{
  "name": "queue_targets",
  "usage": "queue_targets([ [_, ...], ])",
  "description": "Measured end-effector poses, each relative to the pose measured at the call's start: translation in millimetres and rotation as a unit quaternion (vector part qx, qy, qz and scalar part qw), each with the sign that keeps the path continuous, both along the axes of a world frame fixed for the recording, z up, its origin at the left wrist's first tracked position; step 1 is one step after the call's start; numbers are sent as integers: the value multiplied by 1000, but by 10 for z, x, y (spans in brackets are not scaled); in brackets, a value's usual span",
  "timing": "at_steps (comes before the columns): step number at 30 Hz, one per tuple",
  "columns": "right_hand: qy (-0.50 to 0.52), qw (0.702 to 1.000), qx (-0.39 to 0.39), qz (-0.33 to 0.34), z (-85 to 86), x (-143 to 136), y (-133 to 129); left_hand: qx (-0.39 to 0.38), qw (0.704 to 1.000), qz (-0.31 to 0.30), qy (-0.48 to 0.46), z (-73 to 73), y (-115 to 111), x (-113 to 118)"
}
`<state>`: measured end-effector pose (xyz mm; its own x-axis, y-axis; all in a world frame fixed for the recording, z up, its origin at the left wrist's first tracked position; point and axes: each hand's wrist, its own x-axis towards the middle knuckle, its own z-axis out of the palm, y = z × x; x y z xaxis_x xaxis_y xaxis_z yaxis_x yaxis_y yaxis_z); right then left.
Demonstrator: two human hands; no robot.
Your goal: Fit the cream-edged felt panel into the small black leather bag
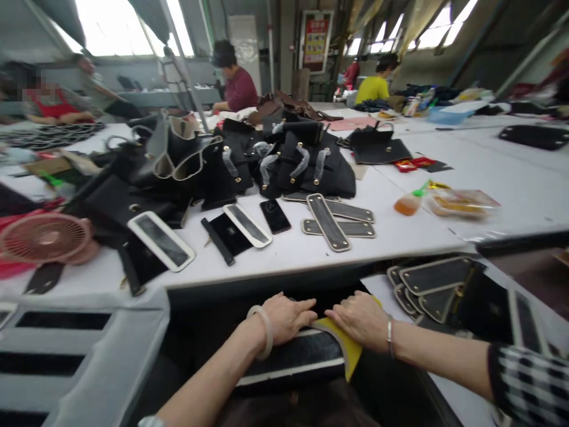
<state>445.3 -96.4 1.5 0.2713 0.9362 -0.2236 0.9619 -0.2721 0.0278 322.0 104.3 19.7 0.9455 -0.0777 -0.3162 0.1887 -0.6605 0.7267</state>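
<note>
On my lap lies a black strip with white edges [297,356], over dark material. My left hand [284,317], with a pale bangle at the wrist, is bent over the strip's far edge and grips it there; its fingertips point right. A yellow sheet [351,350] with a paler side curls up at the strip's right end. The fingers of my right hand [362,320] are closed on this sheet, close to my left fingertips. Beneath both palms the undersides of the fingers are hidden.
Ahead stands a white table [422,219] with black bags [306,160], bordered strips [329,222], a phone [274,216] and a pink fan [48,237]. More strips [435,279] are piled at right. Grey cloth with black bars [66,350] lies left. Several people work farther back.
</note>
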Motion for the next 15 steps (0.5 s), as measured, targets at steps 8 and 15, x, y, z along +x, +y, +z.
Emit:
queue_targets([
  [8, 43, 990, 104, 87, -152, -21, 525, -259, 866, 426, -29, -291, 231, -1542],
  [15, 55, 977, 84, 187, -187, -304, 1261, -361, 799, 473, -88, -576, -73, -1658],
])
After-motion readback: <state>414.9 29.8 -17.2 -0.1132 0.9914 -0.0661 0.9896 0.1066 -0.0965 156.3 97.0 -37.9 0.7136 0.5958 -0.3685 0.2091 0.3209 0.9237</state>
